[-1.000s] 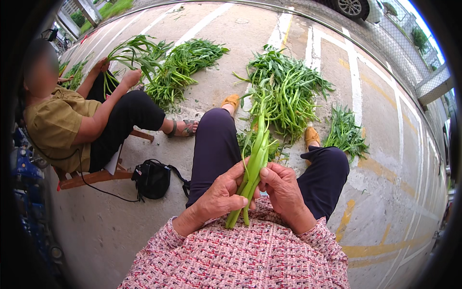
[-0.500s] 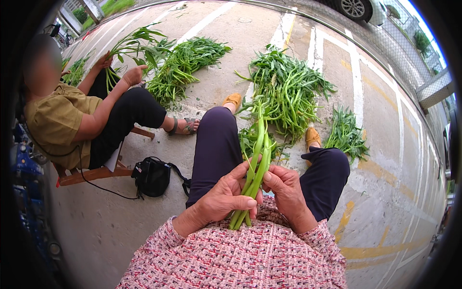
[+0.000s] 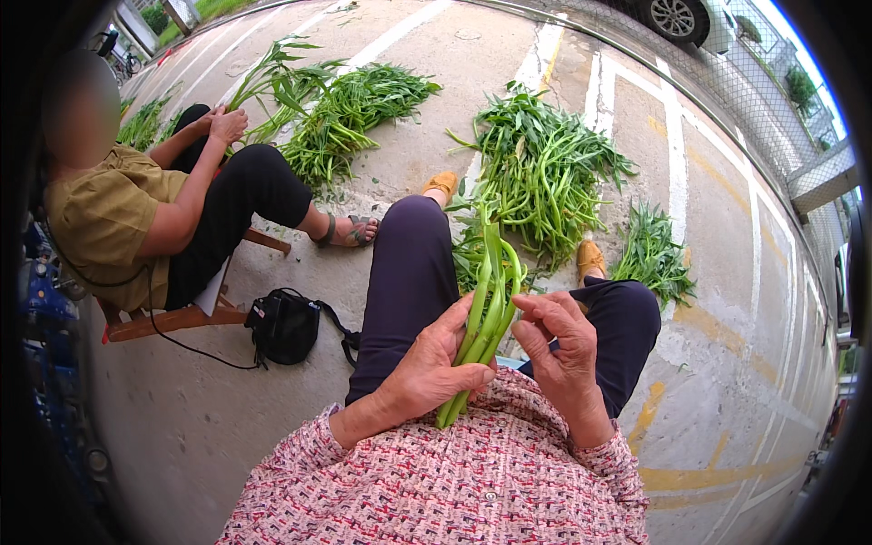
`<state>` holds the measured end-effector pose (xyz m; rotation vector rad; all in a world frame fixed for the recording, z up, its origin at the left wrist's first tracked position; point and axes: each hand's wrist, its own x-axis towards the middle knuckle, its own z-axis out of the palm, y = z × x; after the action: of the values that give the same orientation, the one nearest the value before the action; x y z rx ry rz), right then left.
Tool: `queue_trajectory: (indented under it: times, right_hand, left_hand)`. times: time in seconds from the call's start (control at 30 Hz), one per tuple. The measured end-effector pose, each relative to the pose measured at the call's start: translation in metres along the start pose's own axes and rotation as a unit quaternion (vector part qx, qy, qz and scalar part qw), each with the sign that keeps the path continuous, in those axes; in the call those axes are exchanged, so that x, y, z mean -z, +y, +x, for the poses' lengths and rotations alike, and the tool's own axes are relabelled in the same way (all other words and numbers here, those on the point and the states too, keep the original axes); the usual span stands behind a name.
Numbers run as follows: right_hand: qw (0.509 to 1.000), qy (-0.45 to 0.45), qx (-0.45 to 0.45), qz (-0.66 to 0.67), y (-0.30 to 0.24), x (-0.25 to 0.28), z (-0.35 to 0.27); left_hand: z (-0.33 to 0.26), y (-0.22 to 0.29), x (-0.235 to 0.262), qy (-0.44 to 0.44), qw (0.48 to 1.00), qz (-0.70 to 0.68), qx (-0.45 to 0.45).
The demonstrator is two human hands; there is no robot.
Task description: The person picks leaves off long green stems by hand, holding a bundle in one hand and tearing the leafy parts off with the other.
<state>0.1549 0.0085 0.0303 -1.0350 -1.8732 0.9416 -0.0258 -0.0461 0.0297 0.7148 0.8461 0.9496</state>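
In the head view, the left hand (image 3: 434, 368) wraps around the lower part of a bunch of green stalks (image 3: 483, 313), fingers curled and thumb pressed against it, holding it upright over the lap. The right hand (image 3: 563, 350) sits just right of the bunch, its fingers bent toward the stalks and touching them near the middle; whether it pinches a single stalk I cannot tell. Beyond the knees, a large heap of leafy greens (image 3: 540, 173) lies on the concrete ground (image 3: 182, 427), with a smaller pile (image 3: 654, 254) to its right. At far left another person (image 3: 136, 218) sits on a low wooden stool (image 3: 173, 318), handling greens beside a further pile (image 3: 354, 118). A black bag (image 3: 286, 325) rests near the stool.
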Motion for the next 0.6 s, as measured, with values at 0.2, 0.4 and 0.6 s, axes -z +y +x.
queue_trajectory:
  times: [0.2, 0.4, 0.6]
  right_hand:
    - [0.989, -0.041, 0.053, -0.130, -0.012, -0.001, 0.006]
    - [0.989, -0.077, 0.045, -0.121, -0.007, -0.004, 0.005]
    - [0.979, -0.082, 0.072, -0.172, -0.014, -0.003, 0.011]
  left_hand:
    - [0.000, -0.003, -0.003, 0.017, 1.000, -0.004, -0.008]
    - [0.000, -0.005, -0.001, 0.021, 0.999, 0.023, -0.001]
    - [0.000, -0.005, -0.003, 0.029, 0.999, 0.018, -0.011]
